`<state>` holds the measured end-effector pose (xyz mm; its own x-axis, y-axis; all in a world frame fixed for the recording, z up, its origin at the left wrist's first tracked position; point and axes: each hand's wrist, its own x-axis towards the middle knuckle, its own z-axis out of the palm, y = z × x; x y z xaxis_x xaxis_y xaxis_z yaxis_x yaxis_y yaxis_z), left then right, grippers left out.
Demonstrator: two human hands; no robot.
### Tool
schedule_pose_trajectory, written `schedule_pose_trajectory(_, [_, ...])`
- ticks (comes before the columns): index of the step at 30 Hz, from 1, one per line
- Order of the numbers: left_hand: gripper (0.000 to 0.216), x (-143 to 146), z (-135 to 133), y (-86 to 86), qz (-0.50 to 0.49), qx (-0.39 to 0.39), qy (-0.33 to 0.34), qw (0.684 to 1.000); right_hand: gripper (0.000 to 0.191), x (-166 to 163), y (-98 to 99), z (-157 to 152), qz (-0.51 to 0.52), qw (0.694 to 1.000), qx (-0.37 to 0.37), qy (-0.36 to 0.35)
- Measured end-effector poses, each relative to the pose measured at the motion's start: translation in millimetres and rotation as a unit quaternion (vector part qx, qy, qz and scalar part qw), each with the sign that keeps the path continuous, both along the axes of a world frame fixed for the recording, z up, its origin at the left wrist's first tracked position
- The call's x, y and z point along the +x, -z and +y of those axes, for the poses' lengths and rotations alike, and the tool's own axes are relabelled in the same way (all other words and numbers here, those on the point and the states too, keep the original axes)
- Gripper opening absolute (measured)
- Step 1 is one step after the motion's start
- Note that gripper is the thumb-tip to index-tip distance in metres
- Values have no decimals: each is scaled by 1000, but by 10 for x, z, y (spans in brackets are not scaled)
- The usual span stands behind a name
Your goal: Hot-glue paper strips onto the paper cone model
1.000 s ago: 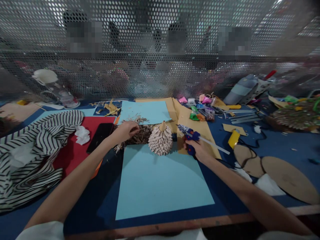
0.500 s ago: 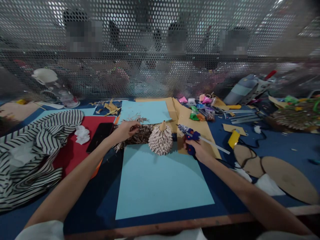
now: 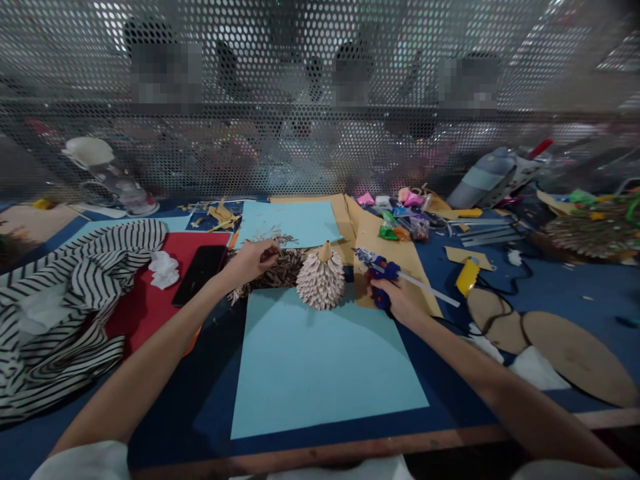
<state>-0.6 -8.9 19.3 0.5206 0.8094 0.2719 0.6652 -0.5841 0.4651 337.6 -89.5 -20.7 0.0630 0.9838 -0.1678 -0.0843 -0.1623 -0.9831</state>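
Note:
A cone-shaped craft piece (image 3: 321, 283), covered in overlapping pale scales with a bare tan tip, stands upright on a light blue sheet (image 3: 330, 367). To its right, my right hand (image 3: 389, 297) is wrapped round the handle of a blue glue gun (image 3: 384, 269). A glue stick juts from the gun's back, and its nozzle points up and left. My left hand (image 3: 254, 259) hovers at a pile of thin brown flakes (image 3: 283, 270), left of the cone. Its fingers are pinched together; what they hold, if anything, is too small to see.
A black phone (image 3: 200, 275) lies on red paper (image 3: 145, 320) beside striped cloth (image 3: 75, 293). At right are cardboard discs (image 3: 575, 353), a yellow cutter (image 3: 467, 277) and a dark cord. Small coloured packets (image 3: 405, 220) lie at the back, before a perforated metal screen (image 3: 280, 147).
Almost nothing differs. My left fingers have shifted very slightly at the flakes; the glue gun and cone stay in place.

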Motion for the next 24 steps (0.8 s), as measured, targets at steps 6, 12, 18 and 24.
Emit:
schedule_pose_trajectory(6, [32,-9,30,28,8,-11,0,1000,17,18,34,9,4,1000,-3,-5])
schedule_pose_trajectory(12, [32,8,58,82,10,29,4,1000,17,21,41,9,4,1000,0,-8])
schedule_pose_trajectory(18, [30,12,48,85,0,34,2,999,18,17,33,6,0,1000,3,-9])
schedule_pose_trajectory(24, [27,10,66,124,-1,44,-3,999,16,16,30,2,2,1000,3,-9])
